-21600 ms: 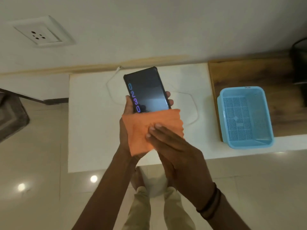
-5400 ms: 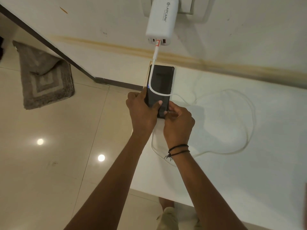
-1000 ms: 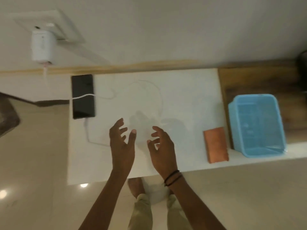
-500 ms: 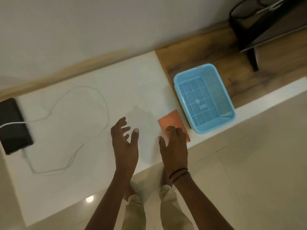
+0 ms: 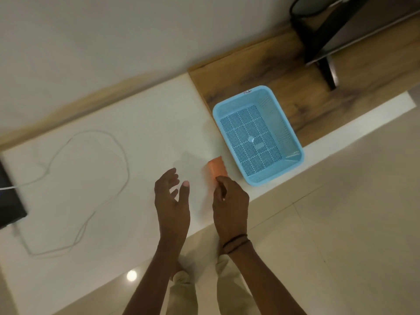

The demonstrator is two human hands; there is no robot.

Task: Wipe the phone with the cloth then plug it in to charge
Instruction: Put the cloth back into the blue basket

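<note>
The black phone (image 5: 10,201) lies flat at the far left edge of the white counter (image 5: 154,123), mostly out of frame. The white charging cable (image 5: 123,164) runs to it and loops loosely over the counter. The folded orange cloth (image 5: 217,167) lies by the near left corner of the blue basket. My right hand (image 5: 229,201) has its fingers curled on the cloth's near end, and the cloth looks blurred there. My left hand (image 5: 172,201) hovers open over the counter, left of the cloth, holding nothing.
A blue perforated plastic basket (image 5: 270,175) stands with nothing in it, half on the white counter and half on the wooden section (image 5: 261,69). A dark stand or device (image 5: 327,35) sits at the back right. The tiled floor (image 5: 341,235) lies below the counter's front edge.
The view has swung right, so the phone and charger slid out to the left. My right hand reached the orange cloth and its fingers have curled onto it. The left hand stays open.
</note>
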